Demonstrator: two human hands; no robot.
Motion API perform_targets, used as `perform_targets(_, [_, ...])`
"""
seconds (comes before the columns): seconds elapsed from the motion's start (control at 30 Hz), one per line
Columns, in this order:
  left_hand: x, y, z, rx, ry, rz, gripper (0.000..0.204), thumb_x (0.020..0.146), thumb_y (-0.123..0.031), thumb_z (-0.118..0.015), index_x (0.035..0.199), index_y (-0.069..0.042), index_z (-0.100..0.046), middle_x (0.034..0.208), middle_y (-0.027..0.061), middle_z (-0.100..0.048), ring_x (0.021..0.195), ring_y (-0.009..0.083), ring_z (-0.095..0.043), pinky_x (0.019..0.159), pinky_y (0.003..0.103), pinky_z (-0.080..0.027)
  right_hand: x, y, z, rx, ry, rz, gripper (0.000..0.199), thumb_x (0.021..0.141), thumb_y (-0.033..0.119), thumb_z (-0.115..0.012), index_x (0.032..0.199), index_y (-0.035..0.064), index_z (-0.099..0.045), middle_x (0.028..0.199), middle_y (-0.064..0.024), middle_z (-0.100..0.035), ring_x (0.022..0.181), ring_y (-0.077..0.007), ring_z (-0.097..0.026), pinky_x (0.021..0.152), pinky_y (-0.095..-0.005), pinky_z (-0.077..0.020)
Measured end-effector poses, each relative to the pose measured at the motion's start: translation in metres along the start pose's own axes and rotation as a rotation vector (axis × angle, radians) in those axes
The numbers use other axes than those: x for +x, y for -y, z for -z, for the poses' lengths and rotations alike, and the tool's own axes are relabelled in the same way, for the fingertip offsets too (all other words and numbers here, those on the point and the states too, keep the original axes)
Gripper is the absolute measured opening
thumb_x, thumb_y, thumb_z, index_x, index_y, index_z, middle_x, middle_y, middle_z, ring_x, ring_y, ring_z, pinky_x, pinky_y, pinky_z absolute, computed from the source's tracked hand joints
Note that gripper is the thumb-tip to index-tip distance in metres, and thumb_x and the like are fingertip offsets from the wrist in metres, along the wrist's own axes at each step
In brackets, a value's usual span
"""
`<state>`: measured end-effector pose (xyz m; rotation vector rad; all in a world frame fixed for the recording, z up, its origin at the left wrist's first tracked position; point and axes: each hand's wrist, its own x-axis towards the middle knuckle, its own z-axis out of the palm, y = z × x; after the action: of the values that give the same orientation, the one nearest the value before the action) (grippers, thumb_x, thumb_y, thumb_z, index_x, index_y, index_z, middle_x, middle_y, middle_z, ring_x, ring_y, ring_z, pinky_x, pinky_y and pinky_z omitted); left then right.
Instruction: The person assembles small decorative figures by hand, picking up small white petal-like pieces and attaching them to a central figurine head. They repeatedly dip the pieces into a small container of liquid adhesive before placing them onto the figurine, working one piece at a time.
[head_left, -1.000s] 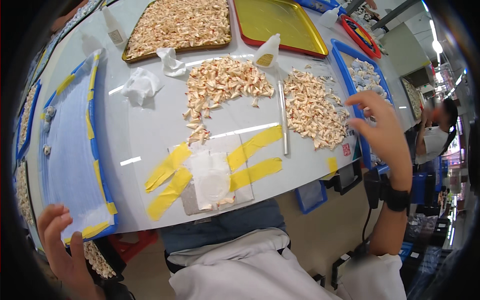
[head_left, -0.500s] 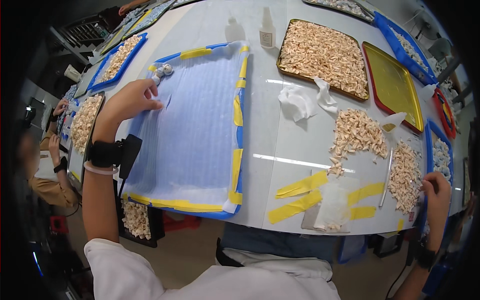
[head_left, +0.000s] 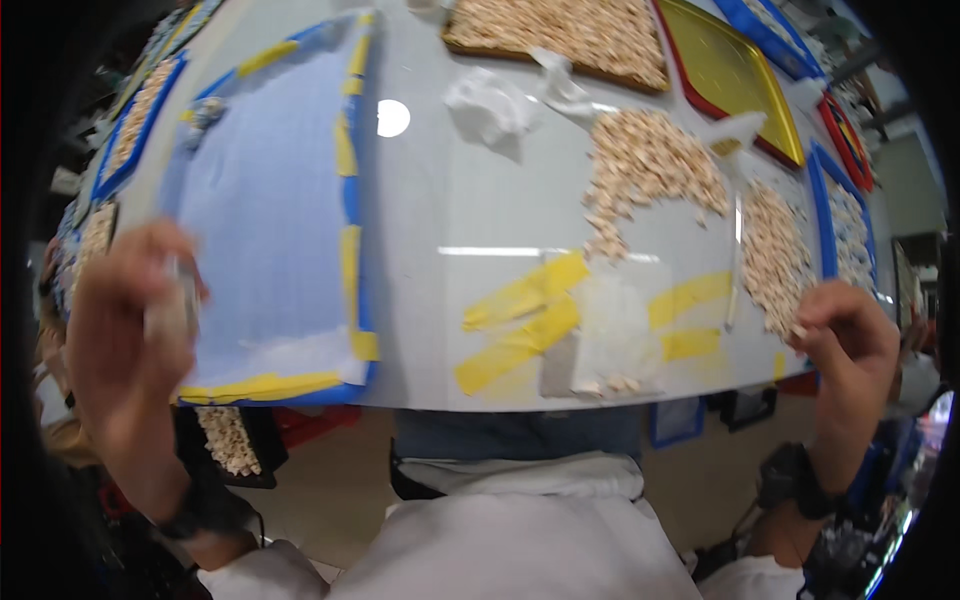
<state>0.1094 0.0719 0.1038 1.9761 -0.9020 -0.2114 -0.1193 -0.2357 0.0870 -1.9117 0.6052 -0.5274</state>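
My left hand [head_left: 135,320] is raised by the left edge of a blue tray [head_left: 363,300] lined with pale blue sheeting and yellow tape. Its curled fingers, smeared by motion, close around something pale and greyish [head_left: 183,300] whose kind does not show. A small cluster of whitish balls [head_left: 205,112] lies in the tray's far left corner. On the right, my right hand [head_left: 850,335] pinches a small beige piece [head_left: 798,332] between thumb and fingertips. It is at the near end of a heap of similar beige pieces [head_left: 775,255].
Another heap of beige pieces [head_left: 650,165] lies mid-table, behind a white pad [head_left: 615,330] flanked by yellow tape strips [head_left: 525,295]. Crumpled tissue [head_left: 490,105] lies farther back. A gold tray with a red rim [head_left: 730,75] and a filled tray [head_left: 540,57] stand at the back.
My left hand has come from the far left of the lined tray toward me, fingers now curled round something pale. The view has shifted, and my right hand now pinches a beige piece.
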Motion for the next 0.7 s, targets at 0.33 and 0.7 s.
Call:
perform_targets(0.33, [-0.036,0.016,-0.15,-0.77,0.279,-0.178,0.035,0.066,-0.003,-0.072,0.091,-0.001,-0.047,0.094,0.0165,-0.049,0.067,0.0218,-0.058,0.059,0.028,-0.05,0.013,0.005,-0.056,-0.464,0.328,0.351,0.016,0.058,-0.007,-0.065,0.069,0.0003,-0.057,0.071,-0.0066,-0.053,0.066,-0.0166,-0.052,0.058,-0.0253,-0.0393])
perform_targets(0.7, [-0.044,-0.007,-0.17,-1.058,0.051,0.134,0.037,0.066,-0.005,-0.073,0.095,-0.001,-0.049,0.093,0.0162,-0.053,0.07,0.0199,-0.057,0.057,0.025,-0.047,0.005,0.013,-0.084,-0.591,0.166,0.515,0.017,0.056,-0.009,-0.063,0.068,0.0006,-0.056,0.07,-0.0073,-0.052,0.065,-0.0191,-0.052,0.057,-0.0267,-0.0391])
